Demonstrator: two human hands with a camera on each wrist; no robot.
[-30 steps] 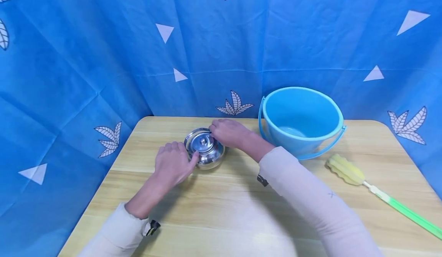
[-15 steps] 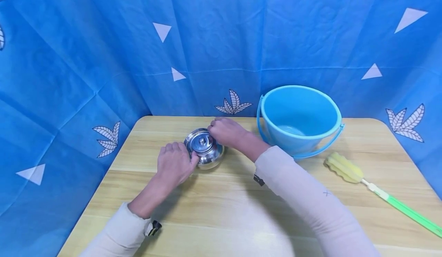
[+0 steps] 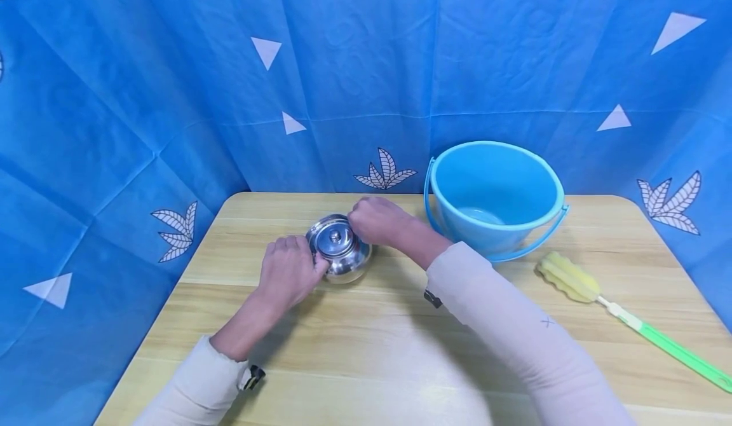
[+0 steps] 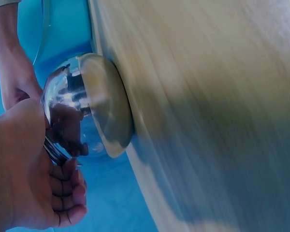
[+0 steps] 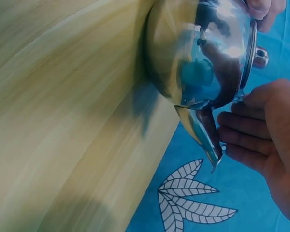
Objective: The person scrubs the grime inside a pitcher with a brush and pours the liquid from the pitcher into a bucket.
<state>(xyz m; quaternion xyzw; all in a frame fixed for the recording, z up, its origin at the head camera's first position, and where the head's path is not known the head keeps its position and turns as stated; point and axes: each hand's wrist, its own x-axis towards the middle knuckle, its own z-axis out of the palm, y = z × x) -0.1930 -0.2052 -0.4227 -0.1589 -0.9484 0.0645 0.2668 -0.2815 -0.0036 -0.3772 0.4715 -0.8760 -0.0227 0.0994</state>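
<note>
1. 1 kettle (image 3: 344,262) is standing left of 1 bucket (image 3: 497,241), spout (image 5: 203,131) pointing alongside the right hand (image 3: 379,221), long axis running between 2 hands.
2. The left hand (image 3: 290,270) is gripping the kettle; cannot tell whether the right is pinching.
3. 1 table (image 3: 366,350) is supporting the bucket; blue fabric (image 3: 354,63) is hanging behind.
4. 1 brush (image 3: 628,318) is lying front-right of the bucket.

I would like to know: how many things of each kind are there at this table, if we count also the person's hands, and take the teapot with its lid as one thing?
Metal teapot: 1
Light blue bucket: 1
Sponge brush: 1
Hands (left hand, right hand): 2
Total: 5
</note>
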